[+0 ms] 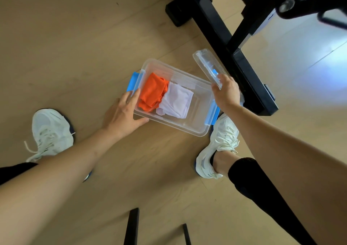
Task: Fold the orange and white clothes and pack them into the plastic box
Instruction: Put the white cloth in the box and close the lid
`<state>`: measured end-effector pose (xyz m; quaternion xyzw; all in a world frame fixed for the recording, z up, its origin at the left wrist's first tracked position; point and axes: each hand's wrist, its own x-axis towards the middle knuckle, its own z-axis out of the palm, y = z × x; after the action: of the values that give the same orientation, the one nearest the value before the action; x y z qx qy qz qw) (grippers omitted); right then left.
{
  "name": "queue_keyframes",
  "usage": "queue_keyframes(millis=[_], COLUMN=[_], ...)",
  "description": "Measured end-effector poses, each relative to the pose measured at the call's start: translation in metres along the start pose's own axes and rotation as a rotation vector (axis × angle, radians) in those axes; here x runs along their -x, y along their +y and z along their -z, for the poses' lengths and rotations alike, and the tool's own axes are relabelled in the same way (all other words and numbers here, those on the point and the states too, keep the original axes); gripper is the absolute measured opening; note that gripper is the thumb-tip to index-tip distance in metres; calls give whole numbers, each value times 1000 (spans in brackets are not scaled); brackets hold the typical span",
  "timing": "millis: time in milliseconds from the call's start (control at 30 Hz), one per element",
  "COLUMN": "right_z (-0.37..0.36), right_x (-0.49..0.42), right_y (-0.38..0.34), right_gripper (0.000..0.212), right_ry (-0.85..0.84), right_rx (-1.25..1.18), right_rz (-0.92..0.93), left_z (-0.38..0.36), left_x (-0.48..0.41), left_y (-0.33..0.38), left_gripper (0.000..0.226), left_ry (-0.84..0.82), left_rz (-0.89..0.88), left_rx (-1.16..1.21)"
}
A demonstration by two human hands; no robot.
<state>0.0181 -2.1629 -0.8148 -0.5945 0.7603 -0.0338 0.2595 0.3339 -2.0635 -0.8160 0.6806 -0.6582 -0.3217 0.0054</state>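
Note:
A clear plastic box (189,127) with blue side clips stands on the wooden floor between my feet. Inside it, a folded orange garment (152,92) lies at the left end and a folded white garment (177,101) sits beside it to the right. My left hand (123,113) rests against the box's near left corner, thumb along the front wall and fingers on the left rim. My right hand (226,92) grips the clear lid (207,66) by its near end, holding it tilted on edge above the box's right end.
A black metal stand (221,31) with thick legs rises just behind and right of the box. My white sneakers (49,132) (218,147) flank the box. Two thin black bars (132,226) cross the floor at the bottom edge.

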Motion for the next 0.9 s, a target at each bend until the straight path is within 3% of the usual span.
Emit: queue_keyframes(millis=[200,433,667,767,900], right_z=[11,2,-50,-63,-57], right_x=[0,51,115,132,134], right_y=[-8,-46,-66,-65,-57], right_gripper=[31,29,34,41,42], right_ry=[-9,-32,-135,-268,-322], right_rx=[-73,22,119,115,9], right_rz=[29,398,551,558,478], left_z=[-14,-15,10,11,1], left_x=[2,6,6,8,10], left_y=[-9,-11,-15,-15,-9], left_gripper=[99,98,79,82,63], left_ry=[66,99,-73,-53,40], left_rz=[-4,64,287,307,253], left_rx=[148,324,764,786,614])
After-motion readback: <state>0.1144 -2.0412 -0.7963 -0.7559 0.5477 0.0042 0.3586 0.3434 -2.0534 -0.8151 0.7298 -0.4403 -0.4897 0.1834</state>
